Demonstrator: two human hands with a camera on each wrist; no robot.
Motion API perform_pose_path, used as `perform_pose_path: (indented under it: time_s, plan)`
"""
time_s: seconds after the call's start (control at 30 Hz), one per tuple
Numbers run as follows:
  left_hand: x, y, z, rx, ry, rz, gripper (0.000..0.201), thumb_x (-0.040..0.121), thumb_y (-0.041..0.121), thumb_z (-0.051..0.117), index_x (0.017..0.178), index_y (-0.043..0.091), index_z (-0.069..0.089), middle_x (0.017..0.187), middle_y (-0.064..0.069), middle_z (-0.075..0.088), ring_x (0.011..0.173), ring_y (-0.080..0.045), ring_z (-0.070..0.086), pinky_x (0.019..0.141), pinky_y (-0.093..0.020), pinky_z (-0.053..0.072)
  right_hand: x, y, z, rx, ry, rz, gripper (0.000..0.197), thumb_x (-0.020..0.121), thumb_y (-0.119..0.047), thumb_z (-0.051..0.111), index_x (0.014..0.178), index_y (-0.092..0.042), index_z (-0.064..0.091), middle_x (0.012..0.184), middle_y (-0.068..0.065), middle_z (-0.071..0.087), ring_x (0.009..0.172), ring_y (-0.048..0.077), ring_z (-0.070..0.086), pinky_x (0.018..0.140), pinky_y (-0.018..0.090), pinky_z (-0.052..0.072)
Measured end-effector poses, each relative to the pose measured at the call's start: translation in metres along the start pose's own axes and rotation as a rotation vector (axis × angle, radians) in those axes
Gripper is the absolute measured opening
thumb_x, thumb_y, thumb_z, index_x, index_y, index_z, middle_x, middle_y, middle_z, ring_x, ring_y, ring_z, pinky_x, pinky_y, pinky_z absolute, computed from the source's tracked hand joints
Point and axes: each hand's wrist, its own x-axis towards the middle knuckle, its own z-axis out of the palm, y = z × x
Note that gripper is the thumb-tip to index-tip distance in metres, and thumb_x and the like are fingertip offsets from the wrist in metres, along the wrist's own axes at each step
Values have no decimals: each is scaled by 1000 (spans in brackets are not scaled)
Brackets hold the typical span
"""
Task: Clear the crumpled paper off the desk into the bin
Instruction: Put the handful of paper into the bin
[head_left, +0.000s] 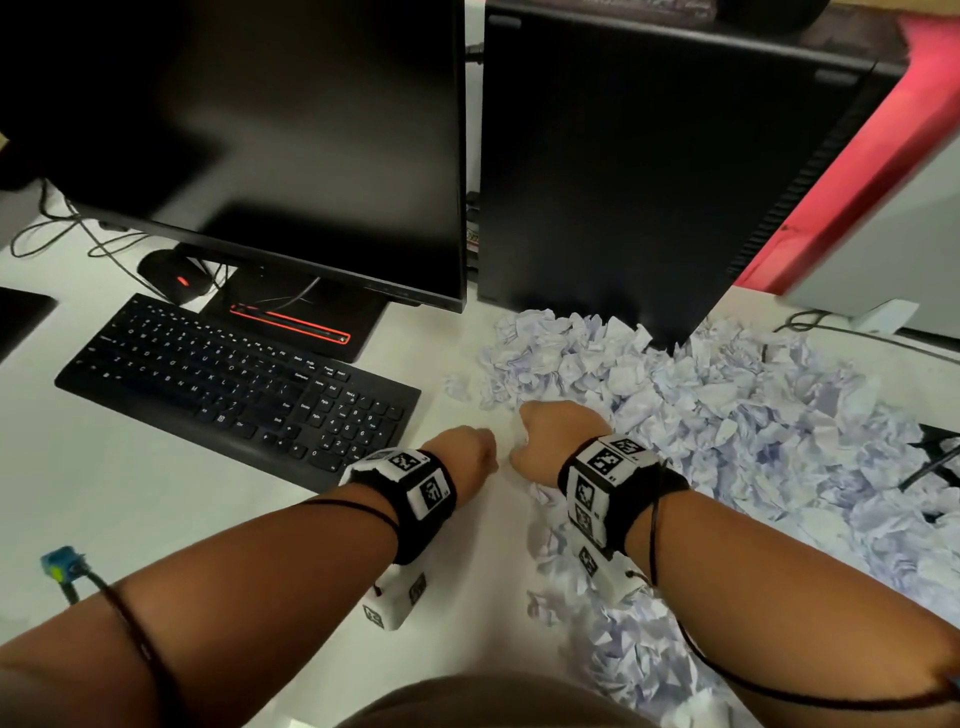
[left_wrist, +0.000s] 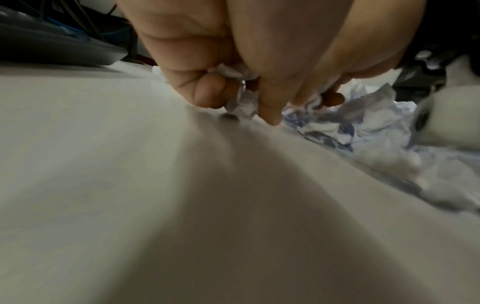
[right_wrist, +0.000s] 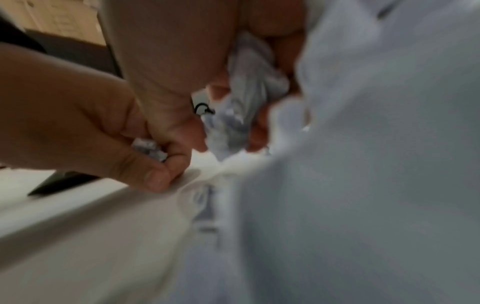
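Note:
A big heap of crumpled white paper (head_left: 727, 415) covers the right side of the white desk (head_left: 130, 493). My left hand (head_left: 475, 452) rests near the heap's left edge, fingers curled round a small paper ball (left_wrist: 242, 102), which shows again as a paper ball (right_wrist: 149, 149) in the right wrist view. My right hand (head_left: 540, 436) sits just beside it at the heap's edge, gripping a crumpled wad (right_wrist: 246, 98). Loose paper (right_wrist: 376, 164) fills the right of that view. No bin is in view.
A black keyboard (head_left: 234, 384) lies to the left of my hands, with a monitor (head_left: 249, 130) and a mouse (head_left: 171, 275) behind it. A black computer tower (head_left: 649, 166) stands behind the heap. Cables run at the far left and right. A blue connector (head_left: 60, 564) lies near the desk's front edge.

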Motion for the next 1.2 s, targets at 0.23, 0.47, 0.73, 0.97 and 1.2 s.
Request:
perform_pose_path:
  time_s: [0.23, 0.47, 0.73, 0.97, 1.2]
  plan:
    - [21, -6, -45, -40, 294, -163, 19, 95, 16, 41, 107, 7, 53, 105, -15, 60, 97, -33, 59, 73, -32, 42, 15, 9, -27, 212, 200, 31, 41, 85, -10, 45, 120, -29, 56, 107, 0, 61, 101, 24, 59, 76, 27, 45]
    - [42, -5, -49, -29, 174, -194, 63, 83, -8, 46, 136, 24, 38, 129, -9, 36, 110, -32, 52, 95, -41, 47, 33, 12, -15, -77, 20, 41, 46, 84, -47, 59, 125, -28, 55, 125, -2, 58, 114, 22, 55, 89, 33, 45]
    - [42, -2, -25, -150, 132, -201, 45, 94, 37, 48, 137, 29, 36, 128, -5, 36, 107, -31, 56, 94, -38, 47, 37, 5, -7, -138, 10, 16, 30, 92, -36, 49, 111, -17, 61, 106, 4, 63, 96, 24, 60, 80, 34, 50]
    - [40, -6, -16, -22, 43, -143, 24, 89, 34, 57, 106, 17, 51, 113, -7, 43, 88, -25, 56, 80, -32, 48, 30, 16, -22, 18, 87, 73, 24, 82, -42, 56, 90, -20, 55, 88, -2, 52, 87, 21, 54, 69, 29, 44]
    - [39, -8, -27, -108, 64, -144, 20, 90, 9, 40, 109, 15, 42, 96, -10, 56, 78, -24, 51, 68, -31, 39, 19, 26, -36, 373, 216, 150, 18, 89, -20, 50, 107, -19, 47, 75, 2, 54, 62, 19, 53, 54, 26, 41]
